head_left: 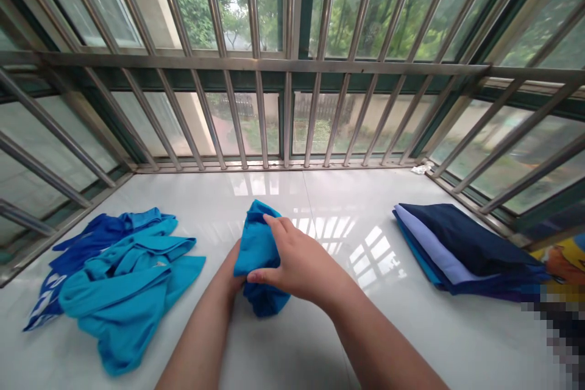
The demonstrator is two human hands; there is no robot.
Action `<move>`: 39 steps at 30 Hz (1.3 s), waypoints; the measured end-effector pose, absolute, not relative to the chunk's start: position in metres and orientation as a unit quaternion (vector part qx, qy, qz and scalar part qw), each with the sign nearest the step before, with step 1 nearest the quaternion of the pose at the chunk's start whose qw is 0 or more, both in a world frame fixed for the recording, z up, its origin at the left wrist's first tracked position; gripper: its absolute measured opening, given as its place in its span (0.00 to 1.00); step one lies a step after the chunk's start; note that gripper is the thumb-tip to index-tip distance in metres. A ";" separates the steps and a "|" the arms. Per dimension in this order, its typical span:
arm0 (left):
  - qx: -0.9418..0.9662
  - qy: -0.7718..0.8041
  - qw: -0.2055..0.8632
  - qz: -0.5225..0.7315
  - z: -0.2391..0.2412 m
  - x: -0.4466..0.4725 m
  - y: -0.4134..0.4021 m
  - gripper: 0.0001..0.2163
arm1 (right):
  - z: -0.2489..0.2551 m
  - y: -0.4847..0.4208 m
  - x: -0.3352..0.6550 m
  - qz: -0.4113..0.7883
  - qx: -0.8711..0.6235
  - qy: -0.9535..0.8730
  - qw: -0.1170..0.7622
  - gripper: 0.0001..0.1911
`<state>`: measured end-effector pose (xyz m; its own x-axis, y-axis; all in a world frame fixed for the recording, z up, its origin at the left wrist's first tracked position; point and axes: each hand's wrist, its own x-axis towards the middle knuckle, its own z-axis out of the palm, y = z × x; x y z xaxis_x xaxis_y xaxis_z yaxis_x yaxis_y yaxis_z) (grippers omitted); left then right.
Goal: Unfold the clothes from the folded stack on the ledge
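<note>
A bright blue piece of clothing [259, 241], folded into a small bundle, is held up over the white surface in front of me. My right hand [292, 259] grips its right side, with the thumb across the front and the fingers along the upper edge. Against the left side of the bundle is my left hand [238, 262]; its fingers are hidden behind the fabric. What kind of garment it is does not show. Darker blue folds hang at the bottom of the bundle.
Crumpled teal clothing [132, 292] and darker blue clothing [86, 237] lie at the left. A folded stack of navy, lavender and blue clothes [461, 244] is at the right. Metal bars [287, 116] and windows border the glossy white surface [379, 317]. Something yellow [567, 256] shows at the right edge.
</note>
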<state>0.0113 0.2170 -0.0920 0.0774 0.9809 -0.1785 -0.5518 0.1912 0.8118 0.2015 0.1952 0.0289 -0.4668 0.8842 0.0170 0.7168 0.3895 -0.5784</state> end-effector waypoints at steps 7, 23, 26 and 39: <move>0.389 0.433 0.641 0.501 -0.086 0.012 0.218 0.32 | 0.030 0.219 0.219 0.192 -0.557 -0.797 0.132 0.15; 0.079 0.460 0.526 0.711 -0.083 -0.012 0.240 0.36 | 0.048 0.227 0.271 0.279 -0.650 -0.694 0.135 0.20; 0.137 0.442 0.555 0.691 -0.082 -0.008 0.235 0.42 | 0.032 0.221 0.254 0.234 -0.612 -0.755 0.027 0.19; 0.167 0.407 0.546 0.713 -0.085 -0.011 0.238 0.44 | -0.009 0.253 0.249 0.124 -0.631 -0.765 -0.033 0.12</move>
<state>-0.0115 0.2380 -0.0851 -0.3482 0.9145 -0.2062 -0.6418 -0.0722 0.7635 0.2491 0.2528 -0.0090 -0.2003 0.9574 -0.2081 0.9739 0.1715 -0.1483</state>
